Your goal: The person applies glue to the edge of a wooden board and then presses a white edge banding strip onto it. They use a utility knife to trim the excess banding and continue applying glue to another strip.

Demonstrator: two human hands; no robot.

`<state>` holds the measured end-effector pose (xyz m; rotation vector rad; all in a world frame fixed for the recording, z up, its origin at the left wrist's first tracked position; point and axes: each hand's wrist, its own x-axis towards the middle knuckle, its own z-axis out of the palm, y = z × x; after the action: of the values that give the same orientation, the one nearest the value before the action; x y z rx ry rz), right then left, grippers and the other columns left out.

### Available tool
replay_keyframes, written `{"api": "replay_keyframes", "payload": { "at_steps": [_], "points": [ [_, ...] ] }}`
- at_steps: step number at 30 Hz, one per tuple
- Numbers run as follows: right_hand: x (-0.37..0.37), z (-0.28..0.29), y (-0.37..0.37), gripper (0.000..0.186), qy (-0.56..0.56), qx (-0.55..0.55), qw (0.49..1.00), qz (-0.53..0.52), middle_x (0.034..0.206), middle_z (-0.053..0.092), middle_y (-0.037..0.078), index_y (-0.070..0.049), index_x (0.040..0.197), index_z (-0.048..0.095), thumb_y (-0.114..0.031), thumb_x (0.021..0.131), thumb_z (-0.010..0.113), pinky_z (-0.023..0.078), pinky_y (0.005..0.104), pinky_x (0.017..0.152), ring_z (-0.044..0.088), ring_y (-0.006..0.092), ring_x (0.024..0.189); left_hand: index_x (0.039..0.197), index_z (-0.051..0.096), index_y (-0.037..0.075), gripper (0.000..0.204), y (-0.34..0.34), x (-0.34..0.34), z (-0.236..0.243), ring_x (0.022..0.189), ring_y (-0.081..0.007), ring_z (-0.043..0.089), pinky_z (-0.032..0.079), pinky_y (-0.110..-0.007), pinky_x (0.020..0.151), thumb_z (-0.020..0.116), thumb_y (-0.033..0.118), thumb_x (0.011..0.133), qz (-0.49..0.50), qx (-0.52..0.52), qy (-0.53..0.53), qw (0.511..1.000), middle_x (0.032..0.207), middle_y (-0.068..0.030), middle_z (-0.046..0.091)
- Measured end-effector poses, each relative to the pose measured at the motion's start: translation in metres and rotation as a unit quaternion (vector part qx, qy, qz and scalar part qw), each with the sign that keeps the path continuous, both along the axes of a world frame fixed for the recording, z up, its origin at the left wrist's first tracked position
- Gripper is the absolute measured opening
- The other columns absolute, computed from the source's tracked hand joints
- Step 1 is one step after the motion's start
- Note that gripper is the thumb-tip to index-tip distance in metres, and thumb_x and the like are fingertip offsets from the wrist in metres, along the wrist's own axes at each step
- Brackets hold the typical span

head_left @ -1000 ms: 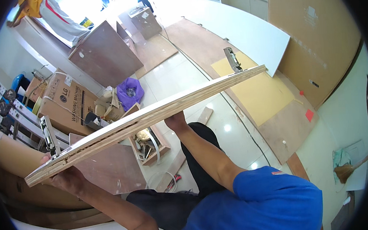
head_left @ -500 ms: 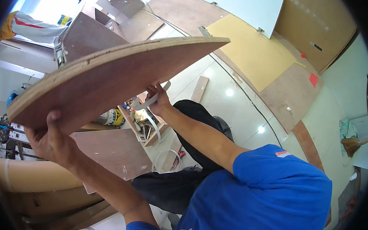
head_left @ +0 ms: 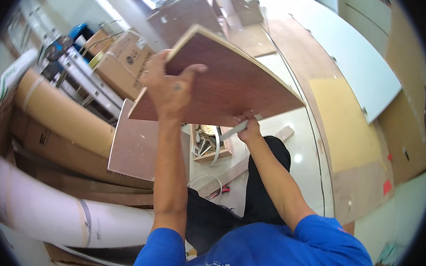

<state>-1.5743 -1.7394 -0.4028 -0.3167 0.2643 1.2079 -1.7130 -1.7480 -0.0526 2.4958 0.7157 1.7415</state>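
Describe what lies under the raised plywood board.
Below the plywood board, a small wooden box of tools sits on the pale floor, beside a wood strip. The box's far end is hidden by the board.

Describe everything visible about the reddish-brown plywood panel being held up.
The reddish-brown plywood panel is a flat rectangular sheet with a dark red-brown veneer face and pale layered edges. It is raised in front of the person, tilted, one corner pointing away. The left hand clamps its near left edge, thumb on the face. The right hand meets its lower edge, pressing a slim grey blade-like tool there. Nothing else touches it.
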Motion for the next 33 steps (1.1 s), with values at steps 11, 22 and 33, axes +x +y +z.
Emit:
{"api": "replay_keyframes", "payload": {
  "at_steps": [11, 22, 33],
  "points": [
    [0.028, 0.031, -0.033, 0.017, -0.079, -0.129, 0.984, 0.098, 0.110, 0.062, 0.021, -0.002, 0.112, 0.053, -0.013, 0.099, 0.056, 0.055, 0.0347, 0.071, 0.059, 0.0233, 0.077, 0.108, 0.069, -0.002, 0.072, 0.005, -0.024, -0.022, 0.097, -0.0293, 0.066, 0.036, -0.040, 0.096, 0.097, 0.042, 0.059, 0.136, 0.111, 0.019, 0.984, 0.102, -0.0123, 0.072],
    [0.087, 0.032, -0.091, 0.022, -0.295, -0.252, 0.920, 0.058, 0.090, 0.059, 0.009, -0.005, 0.117, 0.059, -0.019, 0.100, 0.055, 0.045, 0.0353, 0.057, 0.046, 0.0151, 0.060, 0.118, 0.072, 0.001, 0.072, 0.038, -0.111, -0.002, 0.099, -0.0244, 0.070, 0.055, -0.033, 0.090, 0.097, 0.043, 0.066, 0.200, 0.064, 0.005, 0.978, 0.105, -0.0125, 0.075],
    [0.093, 0.038, -0.095, 0.061, -0.732, -0.429, 0.528, -0.031, 0.130, 0.062, 0.033, 0.006, 0.141, 0.044, -0.030, 0.096, 0.064, 0.048, 0.0472, 0.103, 0.062, 0.0471, 0.119, 0.111, 0.070, -0.002, 0.050, 0.016, -0.133, -0.001, 0.087, -0.0198, 0.069, 0.055, -0.031, 0.081, 0.091, 0.019, 0.071, 0.168, 0.044, 0.000, 0.985, 0.095, -0.0103, 0.074]
  ]
}}
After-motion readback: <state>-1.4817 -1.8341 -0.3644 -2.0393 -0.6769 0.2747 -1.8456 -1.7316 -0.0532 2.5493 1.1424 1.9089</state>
